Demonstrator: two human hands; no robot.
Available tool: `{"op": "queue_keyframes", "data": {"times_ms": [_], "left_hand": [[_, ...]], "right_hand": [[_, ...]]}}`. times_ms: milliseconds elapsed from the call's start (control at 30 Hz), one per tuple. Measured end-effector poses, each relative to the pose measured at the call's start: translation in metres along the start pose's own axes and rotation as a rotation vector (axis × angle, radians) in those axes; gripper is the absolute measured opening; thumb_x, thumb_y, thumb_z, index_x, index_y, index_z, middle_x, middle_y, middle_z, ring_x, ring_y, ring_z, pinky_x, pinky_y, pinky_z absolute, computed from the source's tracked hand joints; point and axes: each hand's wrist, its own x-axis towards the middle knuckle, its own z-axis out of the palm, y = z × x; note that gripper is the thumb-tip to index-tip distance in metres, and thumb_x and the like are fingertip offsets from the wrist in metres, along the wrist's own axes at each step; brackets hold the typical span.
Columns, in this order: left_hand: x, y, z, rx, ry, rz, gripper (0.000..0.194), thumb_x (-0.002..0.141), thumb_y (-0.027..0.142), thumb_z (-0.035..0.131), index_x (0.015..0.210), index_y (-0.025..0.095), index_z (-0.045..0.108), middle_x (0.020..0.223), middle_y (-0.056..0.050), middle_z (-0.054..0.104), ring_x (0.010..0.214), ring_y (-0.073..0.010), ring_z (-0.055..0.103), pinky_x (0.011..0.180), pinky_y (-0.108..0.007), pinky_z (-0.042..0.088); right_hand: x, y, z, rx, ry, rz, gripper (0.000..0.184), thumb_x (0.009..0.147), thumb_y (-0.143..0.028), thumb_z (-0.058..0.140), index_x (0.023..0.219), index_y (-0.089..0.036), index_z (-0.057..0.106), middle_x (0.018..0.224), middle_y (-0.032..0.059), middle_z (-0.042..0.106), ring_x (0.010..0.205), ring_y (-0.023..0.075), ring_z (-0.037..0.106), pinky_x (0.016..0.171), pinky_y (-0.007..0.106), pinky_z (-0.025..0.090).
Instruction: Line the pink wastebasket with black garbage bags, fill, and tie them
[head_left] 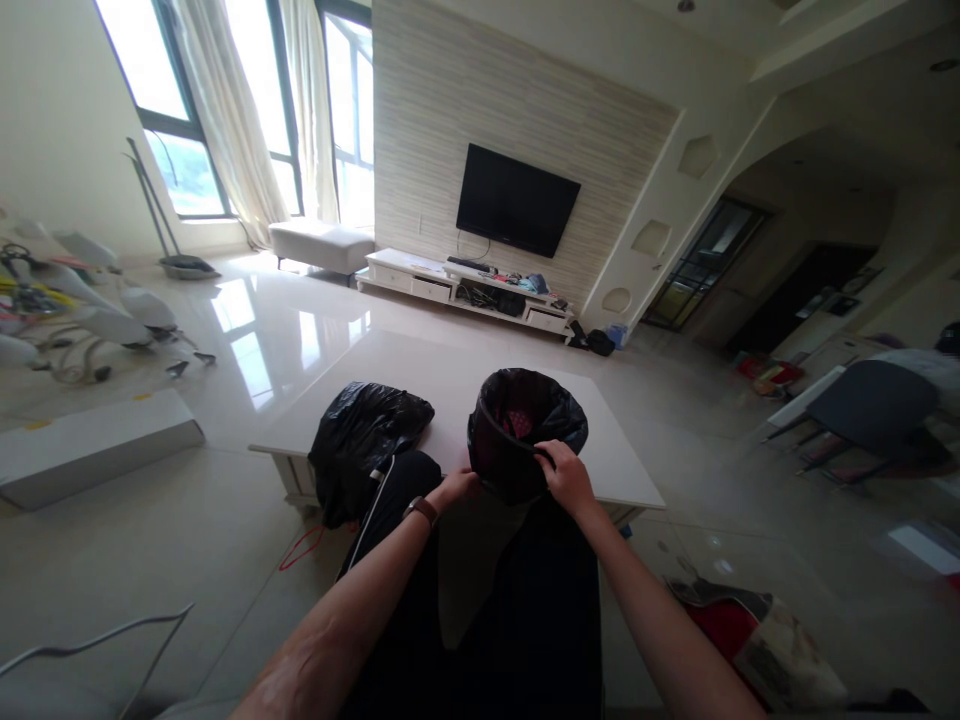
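Observation:
A round trash bin [501, 452] lined with a black garbage bag [566, 408] stands in front of me at the near edge of the white coffee table. The bag is folded over its rim, and something pink with a pattern shows inside. At the near right rim, my right hand [566, 478] pinches the bag's edge between thumb and fingers. My left hand [454, 488], with a brown watch at the wrist, grips low on the left side of the bag; its fingertips are partly hidden. Left of the bin lies a crumpled black plastic bag [367, 430] with a red drawstring hanging down.
Under the bin is the white coffee table [615, 460]. A long white box [97, 440] lies on the floor at left. A dark chair [870, 405] stands at right, and a cloth bag [780, 640] is on the floor near my right arm. A TV cabinet [472, 295] lines the far wall.

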Motion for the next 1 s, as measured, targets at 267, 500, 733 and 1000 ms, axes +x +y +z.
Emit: {"op": "queue_keyframes", "data": {"times_ms": [267,500,733,1000], "left_hand": [[-0.003,-0.005,0.005,-0.118,0.059,-0.117,0.033,0.083,0.039,0.077,0.111,0.021,0.07,0.09,-0.007,0.077,0.083,-0.0255,0.072,0.076,-0.038,0.058],[0.009,-0.009,0.01,-0.179,0.201,-0.068,0.025,0.08,0.037,0.083,0.088,0.014,0.074,0.076,-0.009,0.074,0.083,-0.0284,0.072,0.08,-0.04,0.059],[0.001,-0.011,0.006,-0.102,0.32,-0.108,0.021,0.078,0.033,0.084,0.087,0.017,0.075,0.073,-0.011,0.075,0.096,-0.0359,0.073,0.081,-0.041,0.059],[-0.01,0.002,0.009,-0.135,0.426,-0.076,0.034,0.08,0.025,0.078,0.11,0.016,0.065,0.105,-0.018,0.075,0.121,-0.0374,0.066,0.098,-0.044,0.053]], "right_hand": [[-0.012,0.001,0.0,0.095,-0.037,-0.054,0.023,0.099,-0.028,0.058,0.12,-0.022,0.066,0.114,0.0101,0.071,0.11,0.0264,0.067,0.099,0.043,0.054],[-0.026,-0.003,0.002,0.128,-0.043,-0.116,0.02,0.102,-0.029,0.057,0.117,-0.022,0.067,0.11,0.0091,0.072,0.105,0.025,0.069,0.096,0.041,0.055],[-0.039,-0.002,-0.002,0.06,-0.025,-0.125,0.027,0.101,-0.034,0.063,0.126,-0.023,0.065,0.12,0.0107,0.071,0.116,0.0273,0.067,0.101,0.044,0.056],[-0.048,0.001,-0.001,0.089,-0.009,-0.126,0.016,0.103,-0.024,0.053,0.112,-0.024,0.067,0.103,0.0089,0.071,0.1,0.0261,0.067,0.09,0.041,0.057]]}}
